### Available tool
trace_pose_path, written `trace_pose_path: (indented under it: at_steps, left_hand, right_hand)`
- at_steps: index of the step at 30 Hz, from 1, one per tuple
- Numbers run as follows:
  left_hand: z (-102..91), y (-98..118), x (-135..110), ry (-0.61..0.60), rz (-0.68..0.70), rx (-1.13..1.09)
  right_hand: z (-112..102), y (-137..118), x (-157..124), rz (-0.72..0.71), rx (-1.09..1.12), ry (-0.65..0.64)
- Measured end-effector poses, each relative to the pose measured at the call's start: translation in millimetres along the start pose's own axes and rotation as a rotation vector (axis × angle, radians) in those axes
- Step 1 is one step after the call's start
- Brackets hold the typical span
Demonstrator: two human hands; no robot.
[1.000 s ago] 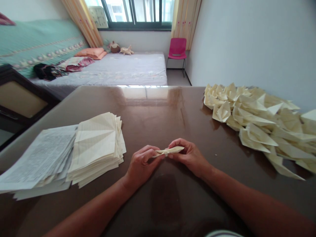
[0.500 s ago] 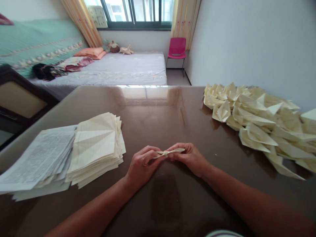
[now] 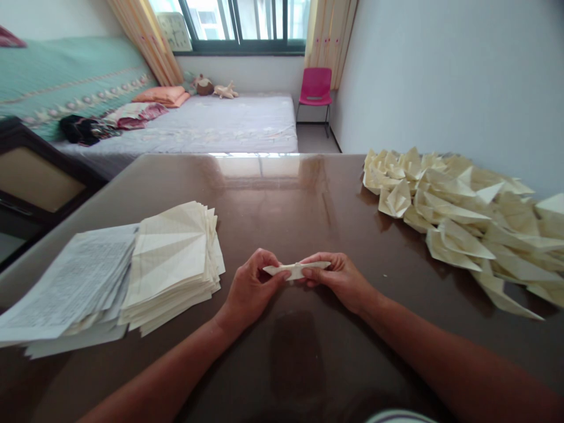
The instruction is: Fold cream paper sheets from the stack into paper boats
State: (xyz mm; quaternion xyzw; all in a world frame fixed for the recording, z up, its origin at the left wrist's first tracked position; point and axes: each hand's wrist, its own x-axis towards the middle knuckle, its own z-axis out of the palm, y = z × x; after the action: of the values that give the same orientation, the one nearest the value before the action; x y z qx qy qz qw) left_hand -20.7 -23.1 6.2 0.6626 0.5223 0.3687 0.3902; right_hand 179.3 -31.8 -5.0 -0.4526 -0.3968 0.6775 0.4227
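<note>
A small cream folded paper [image 3: 296, 270], long and narrow with pointed ends, is held between both hands above the brown table [image 3: 273, 229]. My left hand [image 3: 253, 279] pinches its left part, the thumb across the near face. My right hand [image 3: 341, 279] grips the right part in the same way, thumb on the near side and fingers behind. The two thumbs lie close to each other near its middle. Parts of the paper are hidden behind the fingers.
Left of my hands lies a stack of creased cream sheets [image 3: 170, 252], beside a pile of printed sheets [image 3: 74, 282]. Many folded paper boats [image 3: 462, 211] are heaped at the right, near the wall. Beyond the table are a bed [image 3: 238, 120] and a pink chair [image 3: 316, 88].
My left hand has shifted its grip, and its thumb now lies across the near side. The folded paper has turned so that more of its near face and its left tip show.
</note>
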Motion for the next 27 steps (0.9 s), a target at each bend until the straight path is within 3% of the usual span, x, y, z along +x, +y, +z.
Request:
trace_pose_path:
  at_steps: [5, 11, 17, 20, 27]
  left_hand:
    - [-1.1, 2, 1, -0.025, 0.048, 0.028]
    - [-1.7, -2, -2, -0.069, 0.097, 0.098]
    - [-0.2, -8, -1, -0.071, 0.225, 0.173]
    - [-5.2, -14, 3, -0.129, 0.306, 0.226]
    - [-15.6, -21, 12, -0.125, 0.371, 0.264]
  right_hand:
    - [0, -2, -1, 0.000, -0.070, -0.026]
    - [3, -6, -5, -0.048, -0.329, -0.032]
    - [-4, -8, -6, -0.335, -0.588, 0.026]
    - [-12, -8, -1, -0.431, -0.771, 0.071]
    - [-25, -13, 5, -0.375, -0.902, 0.093]
